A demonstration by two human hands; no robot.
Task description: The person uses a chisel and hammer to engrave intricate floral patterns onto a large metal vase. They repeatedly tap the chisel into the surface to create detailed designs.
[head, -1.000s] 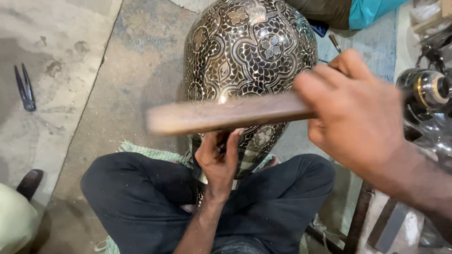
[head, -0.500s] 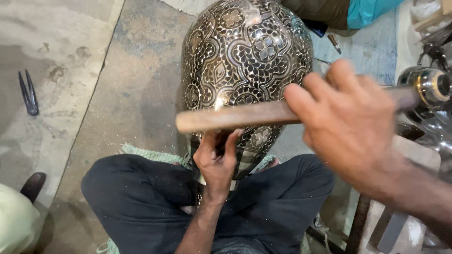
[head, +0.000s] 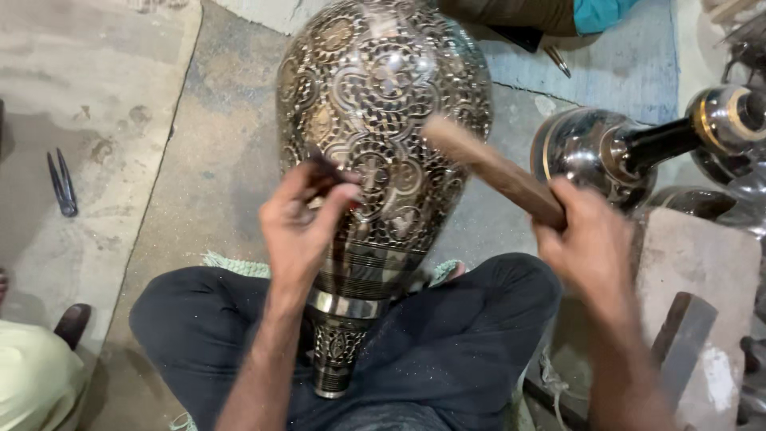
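A large engraved metal vase (head: 383,104) with black and silver floral patterns lies between my crossed legs, its neck pointing toward me. My left hand (head: 303,227) pinches a small dark chisel (head: 325,169) whose tip rests against the vase's belly. My right hand (head: 590,243) grips a wooden stick (head: 491,169) used as a mallet, raised at an angle with its far end near the vase's right side.
Another shiny dark metal vase (head: 606,152) lies on the floor to the right. Dark pliers (head: 62,183) rest on the concrete floor at the left. A person's shoe (head: 73,323) and pale clothing (head: 32,383) show at the lower left. A grey block (head: 694,263) sits by my right knee.
The view has shifted so the vase shows more fully. My right hand has pulled back to the right, tilting the wooden stick. My left hand has moved up the vase with the chisel.
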